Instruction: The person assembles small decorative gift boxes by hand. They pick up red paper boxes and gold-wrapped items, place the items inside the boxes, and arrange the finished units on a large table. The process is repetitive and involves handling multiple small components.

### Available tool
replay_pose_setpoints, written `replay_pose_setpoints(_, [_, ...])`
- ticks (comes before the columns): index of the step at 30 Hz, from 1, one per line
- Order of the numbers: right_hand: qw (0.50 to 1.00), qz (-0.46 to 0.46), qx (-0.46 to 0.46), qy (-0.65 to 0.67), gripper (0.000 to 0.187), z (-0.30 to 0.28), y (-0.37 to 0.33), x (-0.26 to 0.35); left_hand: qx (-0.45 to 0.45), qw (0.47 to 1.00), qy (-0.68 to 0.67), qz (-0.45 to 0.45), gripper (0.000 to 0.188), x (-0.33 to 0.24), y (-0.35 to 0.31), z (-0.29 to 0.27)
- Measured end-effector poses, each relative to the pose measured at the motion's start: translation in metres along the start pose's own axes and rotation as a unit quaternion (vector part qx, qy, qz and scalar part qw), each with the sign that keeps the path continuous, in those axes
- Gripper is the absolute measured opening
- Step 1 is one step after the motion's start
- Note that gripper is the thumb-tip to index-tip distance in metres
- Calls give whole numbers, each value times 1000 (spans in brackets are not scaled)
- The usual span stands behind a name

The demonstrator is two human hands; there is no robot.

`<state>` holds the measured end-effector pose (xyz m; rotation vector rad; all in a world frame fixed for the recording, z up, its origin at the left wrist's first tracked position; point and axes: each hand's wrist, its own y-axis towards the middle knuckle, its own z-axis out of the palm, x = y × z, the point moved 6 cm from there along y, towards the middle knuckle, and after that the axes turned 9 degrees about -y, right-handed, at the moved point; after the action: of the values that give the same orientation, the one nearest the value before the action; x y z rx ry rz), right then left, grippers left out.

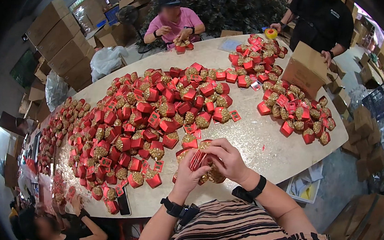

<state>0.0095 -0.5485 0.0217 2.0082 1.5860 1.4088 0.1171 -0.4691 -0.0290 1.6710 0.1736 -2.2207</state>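
My left hand (188, 171) is closed around a small stack of red tags (197, 160), held edge-up above the near side of the table. Close against it is my right hand (228, 159), its fingers bent and pinched at the right side of the stack. What lies between the right fingertips is hidden. Below the right hand, a gold glittery ornament (216, 175) partly shows. Just left of and beyond my hands, red boxlike ornaments with gold glittery tops (155, 151) lie in a large heap, some with small red tags (153, 118).
Another ornament pile (300, 113) sits at the right beside a cardboard box (306, 68). A dark phone (123, 204) lies at the table's (245, 139) near edge. Co-workers are at the far side and lower left; one in pink (178, 24) handles ornaments. Yellow tape (271, 33) is far right.
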Motion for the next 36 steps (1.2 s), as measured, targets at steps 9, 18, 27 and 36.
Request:
replay_pose_setpoints(9, [998, -45, -13, -30, 26, 1, -1, -2, 18, 997, 72, -29, 40, -5, 1, 14])
replay_pose_setpoints(18, [984, -49, 174, -5, 79, 17, -3, -4, -96, 949, -149, -262, 26, 53, -15, -14])
replay_pose_setpoints(27, [975, -103, 196, -16, 76, 25, -27, -14, -123, 940, -189, -256, 36, 63, -13, 16])
replay_pose_setpoints(36, [969, -97, 226, -20, 77, 9, -53, -40, -130, 944, -183, -241, 36, 86, -21, 45])
